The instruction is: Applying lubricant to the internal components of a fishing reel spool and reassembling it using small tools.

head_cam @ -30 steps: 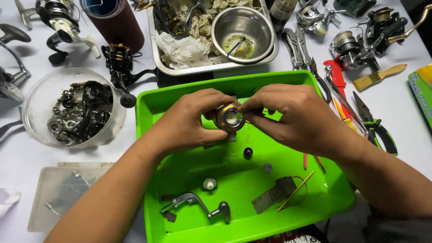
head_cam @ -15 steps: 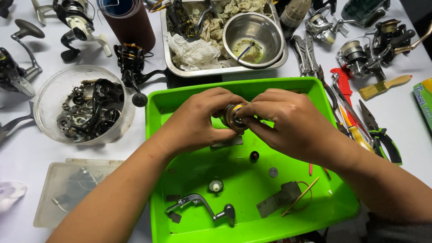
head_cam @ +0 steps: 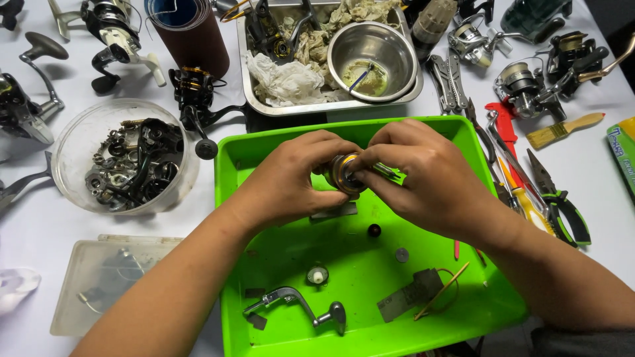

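Note:
Over a bright green tray (head_cam: pixel 278 149), my left hand (head_cam: pixel 291 182) and my right hand (head_cam: pixel 423 175) meet around a small round gold-and-black reel spool (head_cam: pixel 342 173). The left hand's fingers wrap its left side; the right hand's fingertips pinch its right side, where a thin metal piece (head_cam: pixel 390 173) sticks out. Most of the spool is hidden by fingers. On the tray floor below lie a grey reel handle (head_cam: pixel 301 304), a small round white-centred part (head_cam: pixel 317 274), a dark knob (head_cam: pixel 374 230), a flat grey disc (head_cam: pixel 401 254) and a dark block with thin sticks (head_cam: pixel 423 291).
A clear bowl of dark metal parts (head_cam: pixel 126 165) sits left, a clear plastic lid (head_cam: pixel 106 284) below it. Behind the tray stands a metal pan (head_cam: pixel 331 106) with rags and a steel bowl (head_cam: pixel 372 61). Fishing reels, pliers (head_cam: pixel 559 198), screwdrivers and a brush (head_cam: pixel 562 131) lie right.
The hands stay joined on the spool with slight finger shifts. The view has drifted, so everything sits a little lower and more to the right in the picture.

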